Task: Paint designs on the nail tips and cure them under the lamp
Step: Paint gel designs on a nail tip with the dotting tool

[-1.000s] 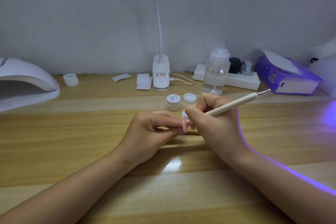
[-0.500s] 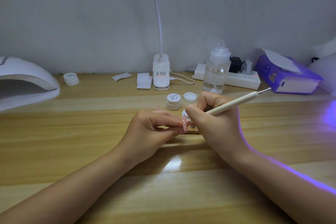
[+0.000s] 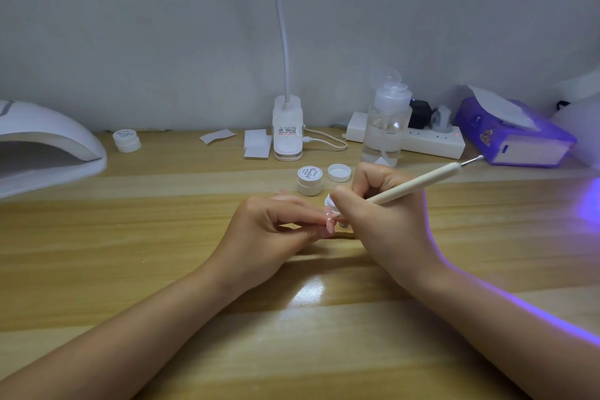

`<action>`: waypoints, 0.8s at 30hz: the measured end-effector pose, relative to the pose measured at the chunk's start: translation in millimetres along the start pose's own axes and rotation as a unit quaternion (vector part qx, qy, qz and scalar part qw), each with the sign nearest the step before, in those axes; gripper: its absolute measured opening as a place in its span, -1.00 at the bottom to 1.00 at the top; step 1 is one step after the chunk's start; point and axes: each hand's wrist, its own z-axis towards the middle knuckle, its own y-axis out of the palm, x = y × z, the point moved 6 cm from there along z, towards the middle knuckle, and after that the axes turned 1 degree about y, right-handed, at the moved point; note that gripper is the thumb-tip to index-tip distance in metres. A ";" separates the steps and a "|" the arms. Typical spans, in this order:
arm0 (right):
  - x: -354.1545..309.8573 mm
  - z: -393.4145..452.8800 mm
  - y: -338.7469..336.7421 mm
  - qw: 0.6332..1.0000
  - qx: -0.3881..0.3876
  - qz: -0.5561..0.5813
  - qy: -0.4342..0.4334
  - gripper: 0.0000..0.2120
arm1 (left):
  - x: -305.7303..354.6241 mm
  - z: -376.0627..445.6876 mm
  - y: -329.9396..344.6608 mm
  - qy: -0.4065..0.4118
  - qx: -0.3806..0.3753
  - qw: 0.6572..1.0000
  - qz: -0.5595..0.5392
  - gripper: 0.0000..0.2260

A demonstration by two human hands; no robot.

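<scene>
A small pink nail tip (image 3: 330, 225) sits pinched in the left hand (image 3: 276, 230), just above the middle of the smooth wooden tabletop (image 3: 162, 253). The right hand (image 3: 386, 221) grips a long cream brush (image 3: 418, 183), its thin metal end pointing up and right. Round white jars (image 3: 310, 180) stand behind; the curved white lamp (image 3: 42, 146) sits far left. Nothing has moved since before.

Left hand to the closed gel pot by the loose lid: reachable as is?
Probably not yet. The path to the closed gel pot looks free, just beyond the left hand, but its fingers are pinching the pink nail tip, which it must set down first.
</scene>
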 end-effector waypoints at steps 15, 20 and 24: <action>-0.2 -0.1 1.9 1.000 -0.010 0.011 -0.008 -0.72 | -0.7 -0.2 0.2 0.000 -0.001 1.000 0.005 -0.83; 0.4 1.3 -1.2 0.999 0.011 0.045 0.012 -0.65 | -0.3 -0.2 0.7 -0.001 -0.002 1.000 0.013 -0.87; 5.1 3.7 -6.8 0.994 0.049 0.082 0.045 -0.59 | -0.3 -0.2 0.9 -0.008 0.002 1.000 0.002 -0.84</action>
